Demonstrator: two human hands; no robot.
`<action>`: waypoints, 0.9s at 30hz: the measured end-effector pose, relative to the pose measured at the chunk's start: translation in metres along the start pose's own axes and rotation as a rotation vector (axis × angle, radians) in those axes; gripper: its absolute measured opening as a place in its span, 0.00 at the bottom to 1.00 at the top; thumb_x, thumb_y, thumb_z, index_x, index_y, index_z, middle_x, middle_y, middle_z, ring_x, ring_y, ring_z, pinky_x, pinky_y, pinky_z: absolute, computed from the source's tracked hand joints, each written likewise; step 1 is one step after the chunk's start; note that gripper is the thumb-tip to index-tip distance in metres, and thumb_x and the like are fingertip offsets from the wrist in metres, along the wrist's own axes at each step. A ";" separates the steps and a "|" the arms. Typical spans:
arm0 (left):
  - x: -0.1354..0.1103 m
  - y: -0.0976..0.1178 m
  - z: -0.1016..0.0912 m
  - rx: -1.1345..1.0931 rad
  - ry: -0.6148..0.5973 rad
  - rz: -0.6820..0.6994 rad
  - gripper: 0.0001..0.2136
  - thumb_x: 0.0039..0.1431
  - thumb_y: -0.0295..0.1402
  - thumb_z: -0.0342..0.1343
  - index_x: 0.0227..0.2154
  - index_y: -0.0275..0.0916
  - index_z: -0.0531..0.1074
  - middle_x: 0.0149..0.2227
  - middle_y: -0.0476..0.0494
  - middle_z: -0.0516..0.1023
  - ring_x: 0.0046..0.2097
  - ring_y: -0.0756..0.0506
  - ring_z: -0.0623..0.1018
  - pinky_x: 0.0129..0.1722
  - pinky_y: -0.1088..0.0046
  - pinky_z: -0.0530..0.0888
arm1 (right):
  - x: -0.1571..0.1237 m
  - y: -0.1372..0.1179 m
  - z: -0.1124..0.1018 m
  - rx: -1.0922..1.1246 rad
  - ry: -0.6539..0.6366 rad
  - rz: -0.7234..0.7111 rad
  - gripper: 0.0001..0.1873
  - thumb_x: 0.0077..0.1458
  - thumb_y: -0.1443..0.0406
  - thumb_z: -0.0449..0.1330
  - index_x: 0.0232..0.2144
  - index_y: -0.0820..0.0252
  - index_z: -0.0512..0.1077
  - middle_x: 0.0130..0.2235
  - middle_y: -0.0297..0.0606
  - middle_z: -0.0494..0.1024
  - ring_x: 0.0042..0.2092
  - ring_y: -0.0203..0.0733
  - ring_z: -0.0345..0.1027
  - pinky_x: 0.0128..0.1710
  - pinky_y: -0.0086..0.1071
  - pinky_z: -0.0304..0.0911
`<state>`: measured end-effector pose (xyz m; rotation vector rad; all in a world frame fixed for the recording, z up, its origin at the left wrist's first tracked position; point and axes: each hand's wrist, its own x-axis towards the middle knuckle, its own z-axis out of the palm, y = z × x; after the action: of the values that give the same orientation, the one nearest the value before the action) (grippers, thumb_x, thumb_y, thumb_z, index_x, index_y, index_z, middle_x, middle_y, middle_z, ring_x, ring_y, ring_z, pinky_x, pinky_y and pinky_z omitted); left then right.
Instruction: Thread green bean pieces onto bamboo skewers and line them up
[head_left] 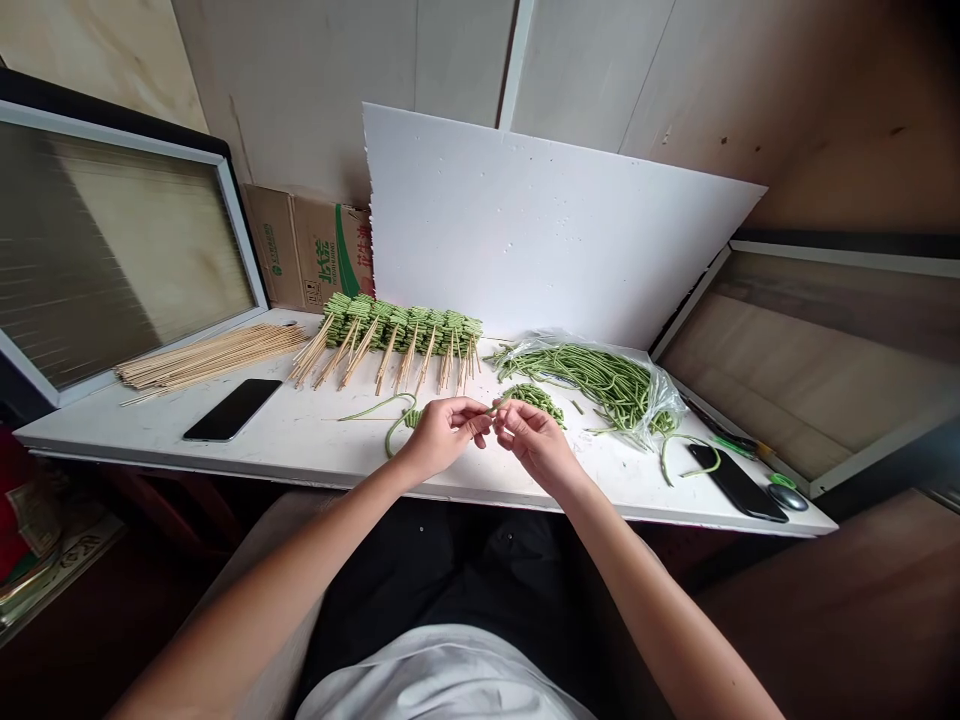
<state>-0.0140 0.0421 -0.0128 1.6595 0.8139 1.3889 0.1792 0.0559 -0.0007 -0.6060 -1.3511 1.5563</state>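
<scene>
Green bean [496, 407] is pinched in fingertips of left hand [448, 432] and right hand [535, 440], over white table [480, 482]. Bean pile [541, 400] is partly blocked by right hand. Coiled bean [411, 418] is seen beside left wrist. Farther out — bagged beans [600, 376] placed right, bean skewers [405, 328] and bare sticks [214, 358] left, phone [234, 409] before sticks.

Phone [233, 410] lying screen-dark well to the left of the fingers [463, 406], and a second black handset [742, 485] well off to their right, a bit closer to the body. Right beside that one there's a dark rounded gadget [787, 497], kinda mouse-shaped. Beyond the fingers, a big white board [555, 230] stands up, with a cardboard box [307, 245] further left. Framed panels too: one far left [135, 250], another far right [810, 340].
</scene>
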 end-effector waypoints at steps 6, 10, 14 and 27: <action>-0.005 0.007 0.003 0.090 0.003 0.041 0.17 0.65 0.47 0.68 0.40 0.35 0.83 0.35 0.40 0.85 0.30 0.48 0.82 0.35 0.71 0.80 | -0.002 0.006 -0.003 -0.175 0.082 -0.067 0.18 0.55 0.50 0.75 0.32 0.56 0.80 0.31 0.34 0.74 0.26 0.33 0.58 0.27 0.33 0.54; -0.005 0.008 0.003 0.098 0.007 0.066 0.15 0.67 0.44 0.67 0.37 0.35 0.83 0.31 0.43 0.83 0.28 0.50 0.79 0.33 0.73 0.77 | -0.003 0.003 -0.001 -0.155 0.058 -0.016 0.19 0.56 0.49 0.74 0.30 0.56 0.78 0.27 0.31 0.69 0.25 0.32 0.51 0.26 0.32 0.48; -0.005 0.008 0.004 0.092 0.008 0.113 0.11 0.65 0.40 0.68 0.35 0.35 0.83 0.29 0.44 0.81 0.28 0.50 0.78 0.33 0.73 0.75 | -0.007 0.000 0.008 0.027 0.053 0.090 0.17 0.47 0.58 0.78 0.24 0.57 0.73 0.36 0.35 0.74 0.32 0.35 0.61 0.29 0.31 0.53; -0.008 0.021 0.002 0.338 -0.057 0.272 0.10 0.65 0.24 0.58 0.31 0.35 0.83 0.26 0.45 0.79 0.30 0.49 0.75 0.32 0.74 0.71 | -0.005 0.007 0.003 0.082 0.049 0.111 0.08 0.39 0.67 0.74 0.21 0.56 0.78 0.33 0.34 0.72 0.33 0.36 0.59 0.31 0.30 0.55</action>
<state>-0.0138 0.0256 0.0017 2.1260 0.8491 1.4352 0.1763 0.0504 -0.0072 -0.6741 -1.2290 1.6668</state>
